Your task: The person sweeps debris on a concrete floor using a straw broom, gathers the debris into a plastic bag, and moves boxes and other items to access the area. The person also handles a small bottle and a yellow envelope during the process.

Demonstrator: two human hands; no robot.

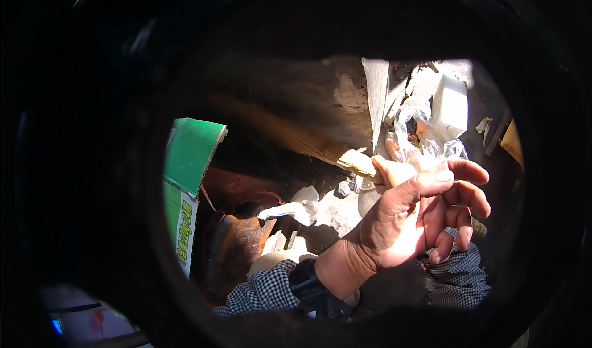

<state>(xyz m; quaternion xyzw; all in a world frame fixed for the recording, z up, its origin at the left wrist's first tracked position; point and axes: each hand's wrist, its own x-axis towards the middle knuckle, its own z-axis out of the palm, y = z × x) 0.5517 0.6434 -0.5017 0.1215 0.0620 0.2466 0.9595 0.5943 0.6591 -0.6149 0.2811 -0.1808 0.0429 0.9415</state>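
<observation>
My left hand, with a dark band on its wrist, comes in from the lower left. Its palm is turned up, the fingers are loosely curled and apart, and nothing shows in it. Behind it, my right hand is mostly hidden; its visible part closes around a rough yellowish-brown wooden stick. The stick slants away to the upper left, where it is blurred. Checked cloth sleeves cover both forearms.
A green cardboard box flap stands at the left. Crumpled clear plastic and a white block lie at the upper right. A white plastic scrap and a dark lump lie near the middle.
</observation>
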